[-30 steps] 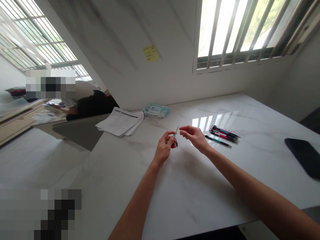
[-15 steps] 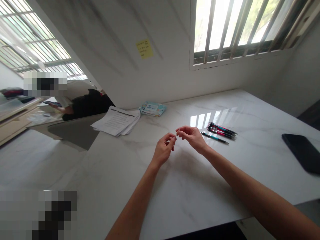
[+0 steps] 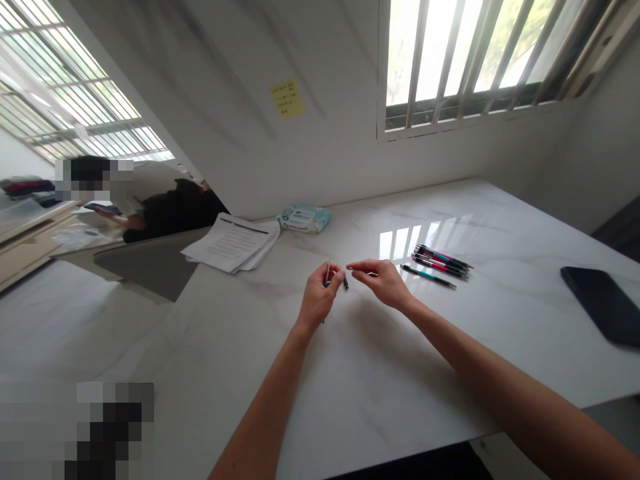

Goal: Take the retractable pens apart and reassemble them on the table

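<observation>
In from the worktop's near edge [image 3: 400,457], your left hand [image 3: 316,293] grips pen parts [image 3: 345,283], seemingly mid-handling; your curled right hand [image 3: 385,281], its hold unclear, likely needs precision next.

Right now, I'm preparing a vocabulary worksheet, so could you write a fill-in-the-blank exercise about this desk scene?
The sticky note is ____ in colour.
In this view, the black phone lies to the ____ of the group of pens.
Of the left hand and right hand, the ____ one has a dark pen piece poking out.
Missing words: yellow; right; left.
</observation>
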A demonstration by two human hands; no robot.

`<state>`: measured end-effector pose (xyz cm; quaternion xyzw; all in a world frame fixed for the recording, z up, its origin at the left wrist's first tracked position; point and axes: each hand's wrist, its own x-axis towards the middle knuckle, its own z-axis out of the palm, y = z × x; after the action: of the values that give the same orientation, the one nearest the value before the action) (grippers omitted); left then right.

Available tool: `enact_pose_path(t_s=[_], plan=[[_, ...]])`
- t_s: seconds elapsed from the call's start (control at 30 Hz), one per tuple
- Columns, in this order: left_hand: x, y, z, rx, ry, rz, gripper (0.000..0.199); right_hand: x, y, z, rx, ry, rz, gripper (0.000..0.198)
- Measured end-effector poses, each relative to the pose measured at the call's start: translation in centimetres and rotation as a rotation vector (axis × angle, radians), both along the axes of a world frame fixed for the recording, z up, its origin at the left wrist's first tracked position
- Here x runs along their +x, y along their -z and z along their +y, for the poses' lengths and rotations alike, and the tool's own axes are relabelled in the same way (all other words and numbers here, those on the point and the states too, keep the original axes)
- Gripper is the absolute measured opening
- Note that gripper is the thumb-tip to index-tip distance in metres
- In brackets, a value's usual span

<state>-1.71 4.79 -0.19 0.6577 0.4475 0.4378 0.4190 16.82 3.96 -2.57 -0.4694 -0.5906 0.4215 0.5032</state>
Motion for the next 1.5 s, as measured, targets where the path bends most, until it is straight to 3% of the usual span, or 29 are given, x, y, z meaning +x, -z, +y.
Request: enact_pose_path(t_s=[0.2,0.5,0.67,0.87,1.1,1.2,1.37,1.5], plan=[[0.2,0.0,-0.3,-0.021,-0.002,0.003,0.03,-1.0,0.3,-0.6,0.012,-0.067,0.128,0.042],[-0.1,0.3,0.0,-0.017,0.001,0.031,0.036,-0.5,-0.7,-0.7,-0.041,-0.155,0.246,0.041],[0.1,0.1,-0.8,0.099,0.0,0.233,0.034,-0.2,-1.5,-0.9,-0.046,-0.048,0.198,0.034],[0.8,-0.1,-1.7,0.211,0.032,0.433,0.032,-0.7,-1.2,-1.1,-0.049,-0.147,0.232,0.026],[1.1,-0.1,-1.9,0.253,0.038,0.558,0.026,-1.8,-1.0,-1.6,-0.016,0.017,0.226,0.026],[1.1,-0.6,-2.0,0.233,0.044,0.596,0.024,-1.6,-1.7,-1.6,-0.064,0.071,0.384,0.021],[-1.4,-1.8,-0.4,0.117,-0.023,0.689,0.026,1.5,-2.7,0.0,-0.163,0.24,0.696,0.025],[-3.5,-1.3,1.3,0.04,-0.135,0.793,0.029,3.5,-2.1,1.2,-0.243,0.261,0.587,0.027]])
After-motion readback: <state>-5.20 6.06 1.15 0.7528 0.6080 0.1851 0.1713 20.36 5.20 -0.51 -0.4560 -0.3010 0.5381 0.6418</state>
